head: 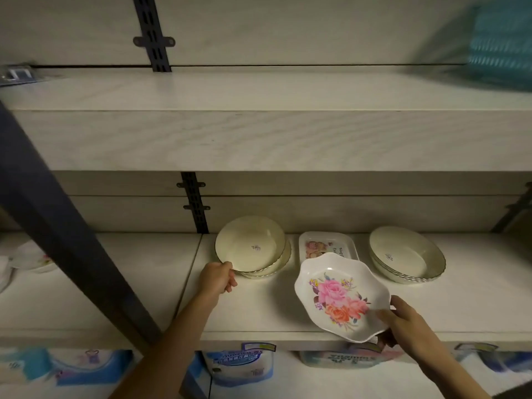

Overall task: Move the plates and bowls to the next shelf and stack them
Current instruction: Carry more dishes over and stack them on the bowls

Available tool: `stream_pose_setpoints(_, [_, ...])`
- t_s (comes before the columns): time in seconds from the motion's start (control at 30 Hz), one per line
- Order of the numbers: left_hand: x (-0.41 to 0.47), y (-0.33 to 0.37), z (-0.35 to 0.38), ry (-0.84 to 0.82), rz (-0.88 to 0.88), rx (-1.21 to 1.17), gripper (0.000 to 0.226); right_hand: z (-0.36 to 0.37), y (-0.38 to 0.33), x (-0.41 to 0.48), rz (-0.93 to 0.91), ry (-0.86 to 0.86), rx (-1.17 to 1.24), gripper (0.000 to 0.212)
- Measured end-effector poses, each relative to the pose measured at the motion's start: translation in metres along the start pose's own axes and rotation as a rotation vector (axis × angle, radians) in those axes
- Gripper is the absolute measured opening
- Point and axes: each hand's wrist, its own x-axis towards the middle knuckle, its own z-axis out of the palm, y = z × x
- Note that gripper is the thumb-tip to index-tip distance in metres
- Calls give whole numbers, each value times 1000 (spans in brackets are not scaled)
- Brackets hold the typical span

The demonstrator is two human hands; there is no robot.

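Left hand: your left hand (pixel 217 276) grips the near rim of the top cream bowl (pixel 250 244), tilting it up off the cream bowl beneath (pixel 280 264).
Right hand: your right hand (pixel 403 322) grasps the scalloped rose plate (pixel 341 298) by its right edge; the plate is tilted, its near part past the shelf's front edge.
Shelf: the pale wood shelf (pixel 475 306) carries all the crockery.
Behind the rose plate: a rectangular printed tray (pixel 325 243) lies flat, its near end hidden by the plate.
Right side: a stack of cream bowls (pixel 407 254) stands apart from both hands.
Obstructions: a dark upright post (pixel 57 226) crosses on the left; beyond it, white dishes (pixel 31 256) sit on the neighbouring shelf, blurred.
Above: an upper shelf (pixel 259 133), with a teal basket (pixel 501 44) at its far right.
Below: packaged goods (pixel 239 367) in blue and white wrappers.
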Motion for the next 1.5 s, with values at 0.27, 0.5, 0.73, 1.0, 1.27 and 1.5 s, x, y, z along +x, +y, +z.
stream_pose_setpoints(0.27, [25,0,15,5,-44,94,37,-8,-2,25,-25,-23,-38,9])
stream_pose_setpoints(0.5, [29,-1,21,17,-161,225,34,-10,1,41,-35,-43,-29,10])
stream_pose_setpoints(0.73, [33,-2,20,-29,-165,204,29,-3,1,56,-45,-69,-62,9])
stream_pose_setpoints(1.0, [2,-2,-43,135,-104,146,34,49,-19,95,-120,-82,-159,21])
stream_pose_setpoints(1.27, [-26,14,-72,240,-57,59,40,123,-40,124,-165,-32,-185,32])
stream_pose_setpoints(1.5, [-30,21,-80,274,-58,16,36,162,-51,122,-2,-29,-114,34])
